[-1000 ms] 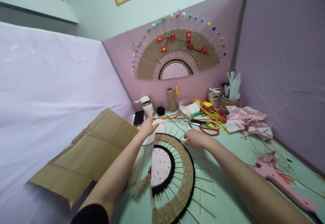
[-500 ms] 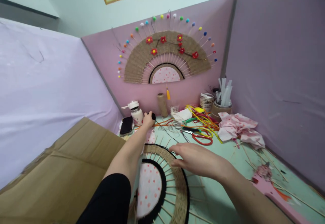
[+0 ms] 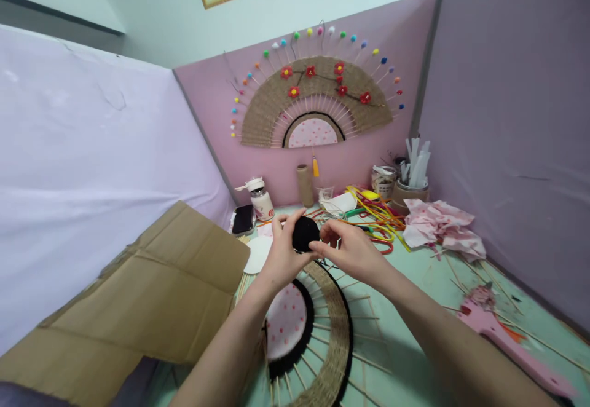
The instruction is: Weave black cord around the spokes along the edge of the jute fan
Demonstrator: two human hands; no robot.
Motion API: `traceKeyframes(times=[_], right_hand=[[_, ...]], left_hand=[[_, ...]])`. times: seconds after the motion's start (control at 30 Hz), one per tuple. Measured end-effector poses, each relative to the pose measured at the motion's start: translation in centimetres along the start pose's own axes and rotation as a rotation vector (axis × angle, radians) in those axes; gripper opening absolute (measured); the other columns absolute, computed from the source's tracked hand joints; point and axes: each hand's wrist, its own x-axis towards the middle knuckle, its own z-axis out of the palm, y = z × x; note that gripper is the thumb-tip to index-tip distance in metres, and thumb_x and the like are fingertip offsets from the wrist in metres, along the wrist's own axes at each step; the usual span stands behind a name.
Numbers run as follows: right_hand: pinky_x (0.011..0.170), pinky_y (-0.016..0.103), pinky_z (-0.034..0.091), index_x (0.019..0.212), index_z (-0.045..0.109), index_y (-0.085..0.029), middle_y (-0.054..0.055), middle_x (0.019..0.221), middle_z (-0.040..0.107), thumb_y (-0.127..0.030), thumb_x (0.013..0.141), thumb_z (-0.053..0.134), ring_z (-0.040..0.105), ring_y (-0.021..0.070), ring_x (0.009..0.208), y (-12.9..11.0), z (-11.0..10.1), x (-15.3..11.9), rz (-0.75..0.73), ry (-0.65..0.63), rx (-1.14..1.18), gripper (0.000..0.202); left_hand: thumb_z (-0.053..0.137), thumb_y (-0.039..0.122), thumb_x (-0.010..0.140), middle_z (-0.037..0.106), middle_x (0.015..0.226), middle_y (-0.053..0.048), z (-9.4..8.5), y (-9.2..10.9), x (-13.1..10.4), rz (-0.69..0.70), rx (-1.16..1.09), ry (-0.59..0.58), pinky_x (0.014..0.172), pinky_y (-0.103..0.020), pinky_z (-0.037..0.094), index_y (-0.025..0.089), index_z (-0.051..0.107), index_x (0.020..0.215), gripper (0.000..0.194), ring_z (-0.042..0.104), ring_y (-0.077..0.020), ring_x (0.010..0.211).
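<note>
A round ball of black yarn (image 3: 306,234) is held above the table by my left hand (image 3: 286,248), its fingers and thumb curved around the ball's left side. My right hand (image 3: 351,250) is closed at the ball's right edge, thumb and fingertips at the yarn; the strand between them is too small to make out. Below my hands lies a half-round fan (image 3: 334,327) of thin sticks woven with brown twine and edged in black. Its pink-dotted white centre (image 3: 286,322) has a thick black border, and my left forearm covers part of it.
Folded cardboard (image 3: 184,284) leans at the left. A bottle (image 3: 260,201), a phone (image 3: 243,219) and a cardboard tube (image 3: 305,185) stand or lie at the back. Crumpled dotted cloth (image 3: 440,225) and a pink glue gun (image 3: 507,339) are on the right. A finished fan (image 3: 265,112) hangs on the panel.
My left hand has brought the black yarn ball from beside the bottle to above the fan. My right hand has risen from the fan's edge to meet it.
</note>
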Motion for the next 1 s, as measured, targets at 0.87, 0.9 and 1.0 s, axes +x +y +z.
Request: traceKeyframes(times=[0.87,0.9,1.0], right_hand=[[0.051,0.022,0.041,0.068,0.049,-0.019,-0.001,0.057,0.055,-0.021,0.063,0.048,0.053,0.0122,0.054,1.9,0.9,1.1,0.238,-0.034,0.336,0.005],[0.051,0.022,0.042,0.068,0.048,-0.019,-0.001,0.056,0.055,-0.021,0.063,0.048,0.053,0.0122,0.053,2.0,0.7,1.3,0.261,-0.048,0.390,0.005],[0.049,0.022,0.043,0.068,0.048,-0.019,-0.002,0.054,0.054,-0.022,0.063,0.049,0.054,0.0119,0.050,2.5,-0.2,1.6,0.309,-0.012,0.462,0.006]], left_hand=[[0.058,0.015,0.067,0.052,0.118,-0.005,0.4,-0.4,-1.1,-0.534,-0.853,-0.080,0.083,-0.039,0.050,0.028,0.043,0.121,0.058,0.055,-0.0204,0.101],[0.057,0.015,0.067,0.053,0.117,-0.004,0.3,-0.5,-1.0,-0.576,-0.935,-0.090,0.083,-0.039,0.050,0.029,0.044,0.119,0.056,0.057,-0.0197,0.099],[0.056,0.015,0.068,0.058,0.114,-0.004,-0.1,-0.9,-0.8,-0.652,-1.141,-0.114,0.089,-0.043,0.048,0.026,0.049,0.114,0.048,0.059,-0.0201,0.100]])
